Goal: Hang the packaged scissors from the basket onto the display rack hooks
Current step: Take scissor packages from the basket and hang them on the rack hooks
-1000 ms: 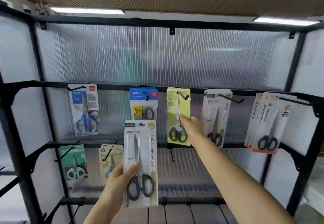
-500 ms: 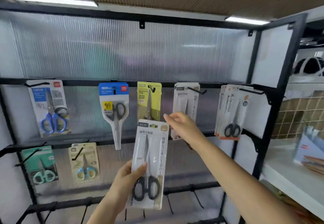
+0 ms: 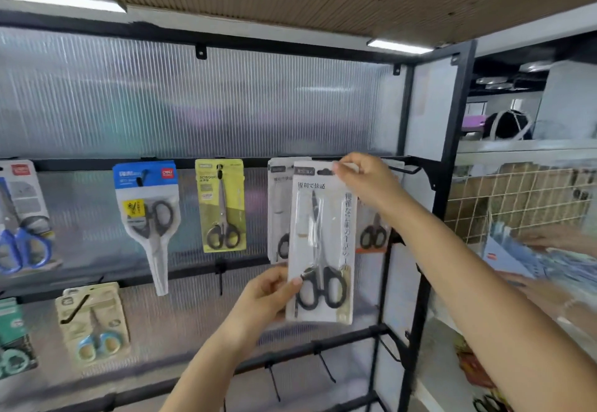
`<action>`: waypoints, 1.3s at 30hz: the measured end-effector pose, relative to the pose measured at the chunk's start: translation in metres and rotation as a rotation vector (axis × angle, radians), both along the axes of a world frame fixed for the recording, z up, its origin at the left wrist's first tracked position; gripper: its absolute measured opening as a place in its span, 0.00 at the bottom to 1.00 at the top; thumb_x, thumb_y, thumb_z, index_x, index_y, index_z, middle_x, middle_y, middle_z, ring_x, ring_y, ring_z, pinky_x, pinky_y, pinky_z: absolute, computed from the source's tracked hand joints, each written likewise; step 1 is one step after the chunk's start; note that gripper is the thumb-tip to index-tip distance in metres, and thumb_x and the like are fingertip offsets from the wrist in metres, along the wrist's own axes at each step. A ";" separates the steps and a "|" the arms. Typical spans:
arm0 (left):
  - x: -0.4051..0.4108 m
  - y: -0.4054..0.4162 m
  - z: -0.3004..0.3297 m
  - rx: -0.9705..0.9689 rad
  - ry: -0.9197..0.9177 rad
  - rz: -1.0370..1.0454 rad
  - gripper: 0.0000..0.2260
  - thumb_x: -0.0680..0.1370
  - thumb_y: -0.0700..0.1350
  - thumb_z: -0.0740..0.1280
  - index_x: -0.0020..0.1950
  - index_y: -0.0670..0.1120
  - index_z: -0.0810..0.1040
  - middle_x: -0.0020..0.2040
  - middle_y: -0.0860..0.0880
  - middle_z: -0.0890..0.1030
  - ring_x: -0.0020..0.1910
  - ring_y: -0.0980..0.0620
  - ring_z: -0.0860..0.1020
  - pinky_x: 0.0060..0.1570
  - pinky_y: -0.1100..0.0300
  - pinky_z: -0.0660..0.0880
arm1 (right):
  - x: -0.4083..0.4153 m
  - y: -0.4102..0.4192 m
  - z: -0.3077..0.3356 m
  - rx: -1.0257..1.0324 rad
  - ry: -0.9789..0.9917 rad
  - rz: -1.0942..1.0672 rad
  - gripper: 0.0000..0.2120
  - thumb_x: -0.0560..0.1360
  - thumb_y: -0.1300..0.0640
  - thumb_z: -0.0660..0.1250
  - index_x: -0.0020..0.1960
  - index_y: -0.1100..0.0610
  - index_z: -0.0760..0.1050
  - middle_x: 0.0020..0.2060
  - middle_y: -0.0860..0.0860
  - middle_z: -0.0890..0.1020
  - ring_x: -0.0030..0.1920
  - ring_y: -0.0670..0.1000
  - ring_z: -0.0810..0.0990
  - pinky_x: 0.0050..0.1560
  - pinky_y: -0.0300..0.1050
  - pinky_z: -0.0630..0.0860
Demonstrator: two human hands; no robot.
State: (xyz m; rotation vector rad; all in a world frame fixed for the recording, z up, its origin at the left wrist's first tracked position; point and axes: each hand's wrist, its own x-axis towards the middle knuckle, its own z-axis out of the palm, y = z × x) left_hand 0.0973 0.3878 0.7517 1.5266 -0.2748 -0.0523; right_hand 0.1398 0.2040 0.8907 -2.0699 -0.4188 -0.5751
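While held upright in front of the rack [image 3: 420, 250], white pack [image 3: 321, 243] with black-handled scissors gripped at both ends: left hand [image 3: 261, 298] curled round its lower left edge, thumb pressed on the front by the handle loops; right hand [image 3: 365, 179] pinching the top right corner, just at the upper rail. Hang slot near the top edge, beside the right fingers (whether a hook is through it, cannot tell). Directly behind, partly covered, a second white pack [image 3: 277, 214] of the same kind hanging from the upper rail. To its right, behind the right wrist, an orange-edged pack [image 3: 371, 237] with dark handles, mostly hidden. A bare hook [image 3: 405, 171] jutting from the rail just right of the right hand. Further left along the same rail: yellow pack [image 3: 221, 205], then blue-topped pack [image 3: 147, 214] with a long clear sleeve, then a pack of blue-handled scissors [image 3: 24, 221] at the frame edge. On the rail below, a beige pack [image 3: 93, 324] with small blue scissors and a green pack [image 3: 13, 337], cut off at the left. Lower still, bare hooks on the bottom rails. Behind everything, ribbed translucent panel [image 3: 200, 101]. Off to the right, past the rack's post, a wire grid [image 3: 517, 198] and blurred goods on white shelving.
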 end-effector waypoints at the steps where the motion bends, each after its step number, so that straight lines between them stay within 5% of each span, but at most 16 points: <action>1: 0.000 -0.002 0.000 0.011 -0.007 -0.002 0.08 0.78 0.42 0.64 0.54 0.40 0.79 0.50 0.38 0.83 0.49 0.41 0.82 0.51 0.49 0.79 | 0.002 -0.002 0.002 -0.011 0.008 0.002 0.06 0.80 0.52 0.60 0.49 0.53 0.73 0.40 0.41 0.75 0.42 0.40 0.73 0.44 0.38 0.68; 8: 0.008 -0.007 -0.005 0.041 -0.030 -0.045 0.08 0.80 0.42 0.62 0.55 0.40 0.78 0.44 0.42 0.83 0.43 0.45 0.83 0.42 0.57 0.79 | 0.016 -0.001 0.005 -0.069 0.042 -0.023 0.13 0.81 0.53 0.58 0.53 0.61 0.76 0.44 0.51 0.77 0.46 0.48 0.75 0.48 0.44 0.71; 14: 0.013 0.000 -0.007 0.002 -0.025 -0.017 0.07 0.80 0.39 0.60 0.53 0.39 0.77 0.34 0.49 0.83 0.33 0.54 0.82 0.33 0.66 0.76 | 0.031 0.006 0.004 -0.119 0.011 -0.015 0.15 0.80 0.53 0.59 0.49 0.64 0.77 0.36 0.49 0.76 0.35 0.43 0.72 0.37 0.39 0.68; 18: 0.026 0.002 -0.010 0.031 -0.011 0.055 0.08 0.80 0.41 0.62 0.54 0.41 0.78 0.43 0.44 0.84 0.41 0.49 0.83 0.38 0.61 0.78 | 0.049 0.004 0.002 -0.099 0.042 -0.023 0.13 0.80 0.52 0.60 0.51 0.61 0.77 0.46 0.59 0.82 0.43 0.52 0.78 0.44 0.46 0.74; 22: 0.046 0.002 -0.018 0.092 -0.010 0.112 0.07 0.80 0.44 0.63 0.52 0.43 0.79 0.45 0.42 0.83 0.46 0.44 0.81 0.47 0.52 0.77 | 0.060 -0.001 -0.005 -0.112 0.033 0.012 0.14 0.79 0.48 0.60 0.49 0.58 0.78 0.41 0.53 0.78 0.38 0.46 0.73 0.41 0.42 0.70; 27: 0.073 0.001 -0.026 0.106 -0.012 0.173 0.08 0.79 0.45 0.63 0.50 0.43 0.80 0.37 0.48 0.77 0.40 0.49 0.75 0.43 0.56 0.71 | 0.079 -0.003 -0.010 -0.038 0.000 0.008 0.14 0.78 0.49 0.63 0.42 0.59 0.78 0.30 0.47 0.76 0.30 0.39 0.74 0.34 0.31 0.70; 34: 0.113 0.004 -0.024 0.275 -0.068 0.221 0.12 0.80 0.46 0.62 0.40 0.40 0.75 0.32 0.51 0.68 0.33 0.54 0.67 0.37 0.63 0.65 | 0.112 0.011 -0.010 -0.089 -0.041 -0.043 0.15 0.77 0.48 0.64 0.44 0.60 0.79 0.38 0.55 0.82 0.37 0.50 0.78 0.48 0.50 0.76; 39: 0.138 0.012 -0.021 0.444 -0.079 0.285 0.16 0.80 0.48 0.62 0.34 0.45 0.63 0.30 0.50 0.64 0.33 0.50 0.65 0.35 0.59 0.62 | 0.130 0.016 -0.011 -0.124 -0.076 -0.094 0.16 0.77 0.47 0.64 0.45 0.59 0.80 0.36 0.50 0.82 0.33 0.45 0.78 0.44 0.46 0.75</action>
